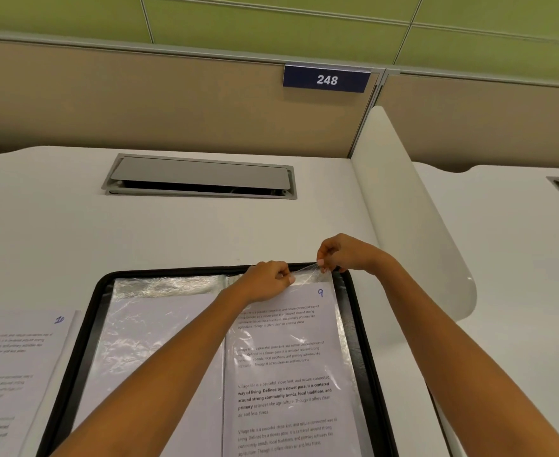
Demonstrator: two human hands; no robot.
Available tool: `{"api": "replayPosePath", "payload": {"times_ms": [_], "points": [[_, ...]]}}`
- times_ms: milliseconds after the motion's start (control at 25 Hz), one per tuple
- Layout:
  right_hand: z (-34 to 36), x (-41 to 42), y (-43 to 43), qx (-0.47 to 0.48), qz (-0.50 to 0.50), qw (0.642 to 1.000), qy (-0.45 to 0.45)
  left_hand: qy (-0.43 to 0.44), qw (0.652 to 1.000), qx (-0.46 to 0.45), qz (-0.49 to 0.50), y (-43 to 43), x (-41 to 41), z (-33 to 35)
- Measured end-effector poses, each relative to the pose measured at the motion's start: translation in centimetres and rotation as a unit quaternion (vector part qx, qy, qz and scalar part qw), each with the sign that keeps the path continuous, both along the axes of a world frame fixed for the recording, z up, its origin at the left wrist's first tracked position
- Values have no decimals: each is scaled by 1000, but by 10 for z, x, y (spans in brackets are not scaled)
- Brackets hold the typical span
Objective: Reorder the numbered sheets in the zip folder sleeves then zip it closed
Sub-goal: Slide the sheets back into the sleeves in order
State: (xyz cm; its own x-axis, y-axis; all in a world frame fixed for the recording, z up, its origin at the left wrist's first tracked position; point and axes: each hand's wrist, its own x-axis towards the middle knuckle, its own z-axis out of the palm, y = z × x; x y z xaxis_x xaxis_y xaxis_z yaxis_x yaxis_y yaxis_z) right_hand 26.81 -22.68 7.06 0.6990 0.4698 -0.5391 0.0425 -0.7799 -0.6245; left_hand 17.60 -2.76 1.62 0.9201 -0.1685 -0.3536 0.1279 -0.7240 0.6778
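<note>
I see the open black zip-edged folder flat on the white tabletop. On its right page, the crinkly clear plastic sleeve holds the white printed sheet marked 9. Left hand: grip pinched on the sleeve's top edge. Right hand, at its 2 o'clock: grip pinching the sleeve's lifted mouth. The white printed sheet marked 10 lies at the folder's 9 o'clock.

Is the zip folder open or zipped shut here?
Open. The zip folder lies spread flat on the desk, clear sleeves exposed, sheet 9 showing on its right side.
</note>
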Motion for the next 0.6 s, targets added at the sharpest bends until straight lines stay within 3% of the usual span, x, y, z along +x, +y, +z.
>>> {"api": "replayPosePath", "payload": {"times_ms": [160, 240, 520, 600], "points": [[-6, -14, 0, 49, -108, 993, 19, -22, 998, -38, 43, -3, -6, -4], [-9, -21, -2, 30, -146, 987, 53, -41, 996, -50, 66, -2, -7, -7], [1, -41, 0, 29, -175, 982, 69, -181, 974, -1, 137, 5, -22, -6], [20, -47, 10, 40, -153, 985, 71, -203, 965, -38, 163, 12, -30, -5]]}}
